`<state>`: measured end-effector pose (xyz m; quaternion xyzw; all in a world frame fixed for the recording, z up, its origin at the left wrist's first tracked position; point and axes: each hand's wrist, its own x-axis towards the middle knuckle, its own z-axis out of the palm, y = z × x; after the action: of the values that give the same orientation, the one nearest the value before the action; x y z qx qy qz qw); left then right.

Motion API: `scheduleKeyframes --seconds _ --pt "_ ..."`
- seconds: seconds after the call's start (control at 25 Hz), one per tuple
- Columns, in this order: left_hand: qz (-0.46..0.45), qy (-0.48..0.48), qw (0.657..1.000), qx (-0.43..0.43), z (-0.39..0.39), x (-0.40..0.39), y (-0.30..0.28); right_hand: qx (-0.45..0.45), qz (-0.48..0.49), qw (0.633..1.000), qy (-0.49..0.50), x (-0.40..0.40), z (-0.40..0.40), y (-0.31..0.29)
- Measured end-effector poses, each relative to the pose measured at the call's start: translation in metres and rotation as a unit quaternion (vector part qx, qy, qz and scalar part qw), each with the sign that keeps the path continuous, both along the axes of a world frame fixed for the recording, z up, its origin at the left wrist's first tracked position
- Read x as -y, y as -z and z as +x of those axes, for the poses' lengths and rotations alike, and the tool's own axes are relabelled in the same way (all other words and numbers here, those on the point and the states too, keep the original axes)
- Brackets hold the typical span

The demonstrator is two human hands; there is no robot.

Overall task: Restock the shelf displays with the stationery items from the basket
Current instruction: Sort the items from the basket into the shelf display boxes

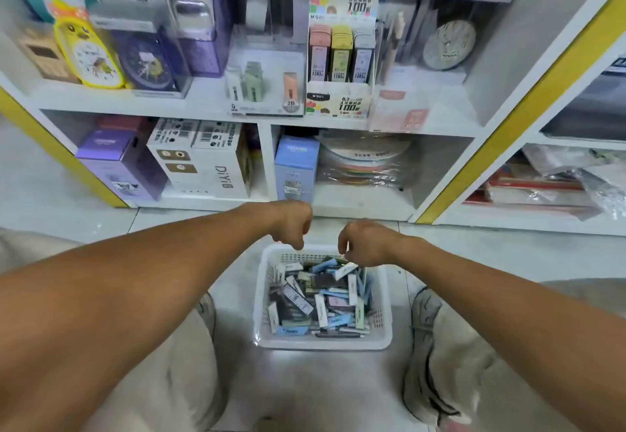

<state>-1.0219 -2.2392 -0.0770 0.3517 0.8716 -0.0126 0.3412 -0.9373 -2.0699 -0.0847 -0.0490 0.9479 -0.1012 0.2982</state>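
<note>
Beige trouser knees (162,380) frame the bottom of my view, with a grey sneaker (426,357) planted on the pale tiled floor (305,391) to the right. Between them sits the white perforated plastic basket (262,299), full of small flat stationery packs (321,299) in blue, white, black and pale green, heaped loosely at all angles.

Over the basket's far rim I see both hands, knuckles up and fingers curled under. My left hand (293,224) hangs just above the far-left corner of the basket; its fingers are bunched downward, and I cannot tell whether they hold anything. My right hand (362,243) is lower, over the far-right part of the heap, its fingertips pinched together right at a white slim pack (345,270) that lies tilted on top; whether it actually grips that pack I cannot tell.

Beyond the hands stands the white shelf unit with yellow edging (372,126). Its lower bays hold a purple carton (118,163), white cartons (203,160) and a blue box (296,167). On the shelf above stands a printed cardboard display of pink, yellow and grey refill packs (340,55), beside a clear display tray (266,89) with few items in it, and a yellow alarm clock (89,48) at the far left.
</note>
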Motion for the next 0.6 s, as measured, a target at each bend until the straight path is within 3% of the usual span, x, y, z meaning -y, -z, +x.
scheduleKeyframes --seconds 0.24,0.4,0.6 --pt "-0.080 0.021 0.996 0.028 0.050 0.014 0.104 0.092 0.039 0.993 0.056 -0.001 0.054 0.123" --pt "-0.072 0.069 0.995 0.007 0.069 0.021 0.152 0.035 0.047 0.994 0.088 -0.011 0.069 0.166" --pt "-0.093 0.136 0.986 -0.024 0.075 0.024 0.195 -0.030 0.088 0.995 0.034 -0.004 0.074 0.204"
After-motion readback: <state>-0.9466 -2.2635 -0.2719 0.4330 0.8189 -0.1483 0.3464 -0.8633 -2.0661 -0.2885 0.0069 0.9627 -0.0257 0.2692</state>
